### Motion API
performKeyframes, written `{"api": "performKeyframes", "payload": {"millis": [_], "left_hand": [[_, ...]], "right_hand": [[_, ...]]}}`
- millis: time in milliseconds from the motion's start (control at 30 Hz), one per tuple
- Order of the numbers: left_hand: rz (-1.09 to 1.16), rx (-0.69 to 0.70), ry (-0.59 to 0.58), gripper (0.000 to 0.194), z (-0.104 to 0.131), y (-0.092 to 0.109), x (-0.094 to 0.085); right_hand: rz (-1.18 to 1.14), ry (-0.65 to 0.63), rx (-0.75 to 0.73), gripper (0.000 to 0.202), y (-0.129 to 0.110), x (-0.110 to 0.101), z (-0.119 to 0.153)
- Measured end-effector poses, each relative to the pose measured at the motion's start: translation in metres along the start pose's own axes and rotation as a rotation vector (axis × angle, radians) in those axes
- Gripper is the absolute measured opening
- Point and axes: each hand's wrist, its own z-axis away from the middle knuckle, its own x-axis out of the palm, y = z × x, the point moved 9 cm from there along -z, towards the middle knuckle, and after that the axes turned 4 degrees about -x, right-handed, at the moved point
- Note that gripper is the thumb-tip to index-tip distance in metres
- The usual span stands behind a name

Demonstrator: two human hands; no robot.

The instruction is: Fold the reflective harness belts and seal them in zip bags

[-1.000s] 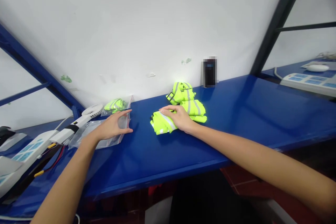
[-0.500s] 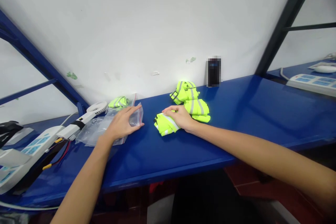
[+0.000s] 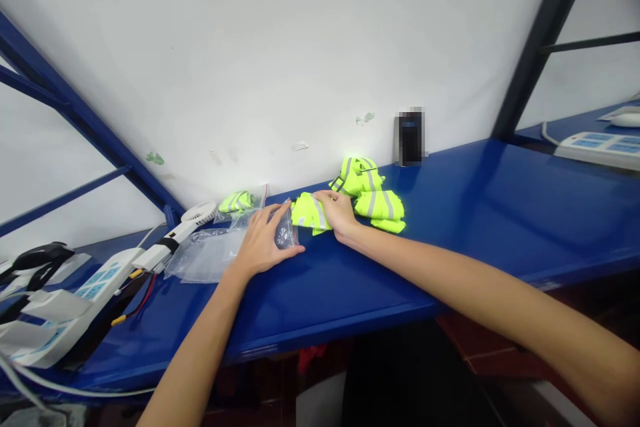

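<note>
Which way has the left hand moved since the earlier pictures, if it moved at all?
Yes: judged against the white wall mark, the left hand has moved rightward, closer to the yellow-green bundle at the right hand.

Neon-yellow, silver-striped cloth bundle point(image 3: 306, 212), deep-blue tabletop point(image 3: 490, 213), and white fan point(image 3: 199, 213)

The left forearm point(image 3: 200, 340) is slanting in from 7 o'clock, its wrist point(image 3: 237, 273) lying almost straight. The left hand point(image 3: 257, 243) is resting at about 8 o'clock of centre, its upper fingers pointing toward 2 o'clock and its thumb point(image 3: 293, 252) standing well apart, forming a C. The right forearm point(image 3: 460, 280) is stretching in from 4 o'clock; the right hand point(image 3: 339, 215) is gripping just below centre, its knuckles bending, its fingers pointing toward 10 o'clock.
</note>
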Motion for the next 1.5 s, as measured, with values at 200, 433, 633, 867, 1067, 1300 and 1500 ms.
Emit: {"api": "performKeyframes", "payload": {"millis": [200,433,633,867,1067,1300,1500], "left_hand": [[0.092,0.032,-0.106,0.096,-0.001,0.0,0.016],[0.121,0.02,-0.038,0.091,0.002,0.002,0.008],[0.028,0.072,0.111,0.09,0.003,0.012,-0.005],[-0.066,0.174,0.143,0.087,0.001,0.029,0.005],[-0.039,0.112,0.224,0.082,-0.005,0.037,0.002],[-0.081,0.152,0.224,0.078,-0.007,0.036,0.002],[-0.117,0.221,0.245,0.08,-0.003,0.041,0.002]], "right_hand": [[0.017,0.007,0.035,0.025,0.008,-0.009,0.007],[0.138,-0.056,-0.049,0.022,-0.001,-0.005,0.012],[0.141,-0.081,-0.034,0.022,0.003,-0.003,0.012],[-0.11,-0.032,0.109,0.016,0.013,-0.003,0.011],[-0.196,-0.033,0.162,0.016,0.016,0.001,0.013],[-0.252,-0.041,0.191,0.019,0.007,-0.004,0.004],[-0.287,-0.007,0.239,0.018,0.011,-0.006,0.006]]}}
